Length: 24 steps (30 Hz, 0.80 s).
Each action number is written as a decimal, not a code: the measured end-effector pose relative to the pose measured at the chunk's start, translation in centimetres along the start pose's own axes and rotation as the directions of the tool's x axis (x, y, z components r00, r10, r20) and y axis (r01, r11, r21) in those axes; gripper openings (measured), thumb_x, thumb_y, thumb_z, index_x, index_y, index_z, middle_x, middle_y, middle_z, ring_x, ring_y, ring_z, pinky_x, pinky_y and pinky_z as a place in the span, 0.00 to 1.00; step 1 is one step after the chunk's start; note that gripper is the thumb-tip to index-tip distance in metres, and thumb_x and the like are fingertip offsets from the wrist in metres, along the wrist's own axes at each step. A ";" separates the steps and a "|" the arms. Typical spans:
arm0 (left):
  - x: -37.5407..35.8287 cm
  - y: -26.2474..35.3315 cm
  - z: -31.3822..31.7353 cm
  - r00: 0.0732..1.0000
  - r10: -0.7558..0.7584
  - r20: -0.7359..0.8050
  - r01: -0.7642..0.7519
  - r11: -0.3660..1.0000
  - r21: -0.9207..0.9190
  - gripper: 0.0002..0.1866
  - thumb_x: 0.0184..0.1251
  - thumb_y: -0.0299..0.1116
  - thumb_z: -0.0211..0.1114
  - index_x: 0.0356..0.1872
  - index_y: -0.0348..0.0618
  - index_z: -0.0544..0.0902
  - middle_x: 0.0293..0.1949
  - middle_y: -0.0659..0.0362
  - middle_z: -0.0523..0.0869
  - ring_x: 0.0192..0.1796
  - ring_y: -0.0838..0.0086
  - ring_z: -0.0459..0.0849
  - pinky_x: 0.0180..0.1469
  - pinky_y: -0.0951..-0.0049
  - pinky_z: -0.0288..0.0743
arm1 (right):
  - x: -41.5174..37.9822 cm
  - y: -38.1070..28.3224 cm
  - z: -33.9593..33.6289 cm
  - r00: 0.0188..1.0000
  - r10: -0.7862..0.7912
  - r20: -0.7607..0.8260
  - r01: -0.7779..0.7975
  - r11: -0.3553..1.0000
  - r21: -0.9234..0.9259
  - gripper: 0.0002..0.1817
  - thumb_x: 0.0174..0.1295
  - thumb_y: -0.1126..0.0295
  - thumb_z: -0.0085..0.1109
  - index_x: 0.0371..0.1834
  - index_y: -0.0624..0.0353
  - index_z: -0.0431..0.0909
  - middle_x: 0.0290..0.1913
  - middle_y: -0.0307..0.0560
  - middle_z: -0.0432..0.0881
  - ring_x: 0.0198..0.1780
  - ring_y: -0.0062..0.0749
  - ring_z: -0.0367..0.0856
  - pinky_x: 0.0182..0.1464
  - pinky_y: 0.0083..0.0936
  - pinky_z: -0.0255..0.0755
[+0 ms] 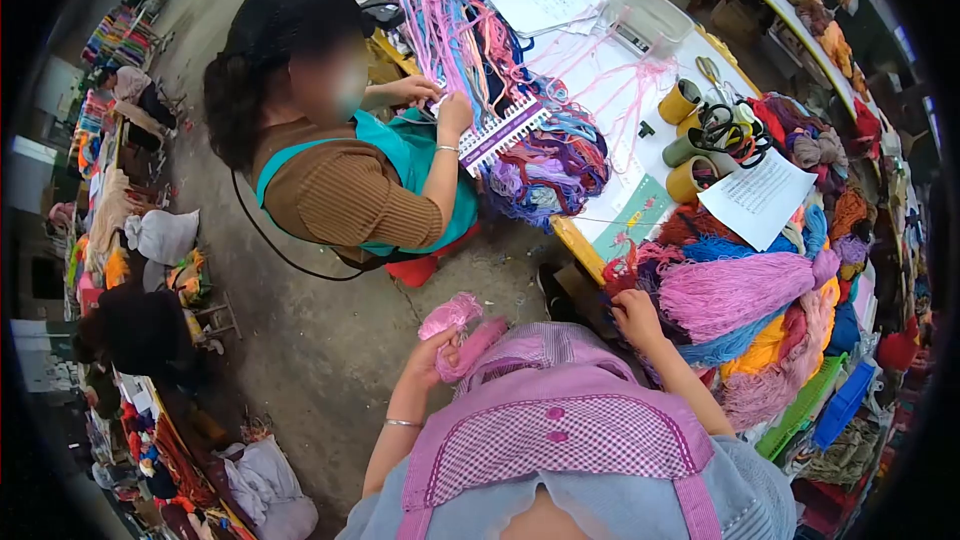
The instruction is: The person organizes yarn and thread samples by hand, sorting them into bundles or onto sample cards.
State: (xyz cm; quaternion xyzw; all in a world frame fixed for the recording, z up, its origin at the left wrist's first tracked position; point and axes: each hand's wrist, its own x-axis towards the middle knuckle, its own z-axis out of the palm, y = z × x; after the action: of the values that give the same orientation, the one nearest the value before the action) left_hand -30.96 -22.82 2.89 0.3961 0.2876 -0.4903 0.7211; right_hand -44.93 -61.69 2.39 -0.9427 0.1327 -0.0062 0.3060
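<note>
My left hand (pixel 440 355) is closed around a hank of pink yarn (pixel 478 345), held low in front of my checked apron. Part of the hank bulges above the fingers and part hangs beside them. At the near corner of the table, my right hand (pixel 636 318) has its fingers curled together, close to dark red yarn (pixel 628 270). What lies between those fingers, if anything, is hidden. Just right of it rests a large bundle of pink-purple yarn (pixel 735 292), with blue yarn (pixel 700 248) and orange-yellow yarn (pixel 765 348) around it.
A co-worker (pixel 350 180) at left handles strands over a white-and-purple thread card (pixel 505 135). The white table (pixel 570 60) carries yarn-cone cups (pixel 680 100), scissors (pixel 735 130), a printed sheet (pixel 758 198) and a clear plastic box (pixel 648 20). A green basket (pixel 805 405) stands at right.
</note>
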 end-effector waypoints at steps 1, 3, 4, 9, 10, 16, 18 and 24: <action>0.2 0.2 0.4 1.000 -0.006 0.008 0.006 1.000 0.023 0.15 0.69 0.39 0.59 0.23 0.45 0.75 0.14 0.68 0.67 0.16 0.80 0.65 0.19 0.81 0.60 | -0.3 -0.1 -0.3 1.000 0.001 -0.005 -0.001 1.000 -0.003 0.08 0.50 0.75 0.61 0.34 0.62 0.79 0.39 0.52 0.80 0.46 0.49 0.75 0.51 0.38 0.69; 0.8 0.7 0.9 1.000 -0.010 0.023 0.009 0.999 0.034 0.14 0.69 0.39 0.59 0.23 0.45 0.75 0.14 0.68 0.67 0.16 0.81 0.66 0.19 0.81 0.60 | -0.8 -0.3 -0.8 0.999 0.054 -0.005 -0.054 0.998 -0.010 0.08 0.50 0.75 0.61 0.34 0.62 0.80 0.39 0.52 0.80 0.46 0.49 0.75 0.51 0.38 0.69; 1.0 0.9 1.2 0.999 -0.013 0.032 0.012 0.999 0.044 0.14 0.69 0.39 0.59 0.24 0.45 0.75 0.14 0.68 0.68 0.16 0.81 0.66 0.19 0.81 0.60 | -1.1 -0.3 -1.1 0.998 0.056 -0.009 -0.056 0.998 -0.011 0.08 0.50 0.75 0.61 0.34 0.62 0.80 0.39 0.52 0.80 0.46 0.49 0.75 0.51 0.38 0.69; 0.9 2.4 4.6 0.991 -0.002 0.133 -0.015 0.992 0.126 0.13 0.69 0.38 0.58 0.27 0.43 0.76 0.16 0.65 0.71 0.17 0.80 0.68 0.22 0.80 0.63 | -1.5 -1.0 -1.9 0.995 0.103 0.002 -0.103 0.994 -0.035 0.07 0.51 0.74 0.61 0.34 0.61 0.80 0.38 0.52 0.81 0.46 0.48 0.76 0.50 0.38 0.69; 0.4 2.8 5.9 0.989 0.019 0.147 -0.044 0.984 0.171 0.13 0.69 0.39 0.58 0.28 0.41 0.78 0.18 0.63 0.73 0.19 0.78 0.71 0.24 0.78 0.66 | -1.3 -1.6 -2.2 0.994 0.108 0.000 -0.108 0.993 -0.037 0.07 0.51 0.74 0.61 0.34 0.61 0.80 0.38 0.52 0.81 0.46 0.48 0.76 0.50 0.38 0.69; -1.9 4.9 13.9 0.904 0.112 0.413 -0.190 0.970 0.153 0.15 0.72 0.38 0.54 0.38 0.34 0.80 0.24 0.59 0.78 0.29 0.74 0.79 0.35 0.75 0.74 | 1.9 -6.6 -4.0 0.994 -0.050 -0.093 0.059 0.993 0.098 0.06 0.53 0.74 0.60 0.33 0.62 0.80 0.36 0.51 0.81 0.42 0.48 0.77 0.48 0.37 0.70; -1.6 5.1 14.5 0.854 0.108 0.509 -0.198 0.972 0.125 0.17 0.73 0.38 0.52 0.46 0.32 0.79 0.31 0.56 0.83 0.37 0.69 0.84 0.42 0.73 0.78 | 2.7 -8.1 -5.0 0.995 -0.050 -0.088 0.060 0.992 0.115 0.06 0.54 0.73 0.60 0.34 0.62 0.81 0.36 0.51 0.82 0.42 0.48 0.77 0.47 0.36 0.71; -3.9 5.3 20.6 0.763 0.215 0.610 -0.316 0.947 0.061 0.32 0.75 0.49 0.42 0.68 0.32 0.59 0.69 0.50 0.64 0.71 0.63 0.62 0.69 0.60 0.61 | 4.9 -15.7 -8.8 0.999 0.050 -0.016 -0.031 0.807 0.589 0.09 0.62 0.70 0.59 0.41 0.64 0.81 0.38 0.44 0.83 0.39 0.27 0.81 0.42 0.23 0.73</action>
State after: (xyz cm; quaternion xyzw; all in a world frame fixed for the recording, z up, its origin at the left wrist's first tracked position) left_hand -26.85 -37.50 18.27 0.3155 -0.0529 -0.5035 0.8026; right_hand -37.15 -55.79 18.31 -0.7984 0.1490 -0.0551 0.5808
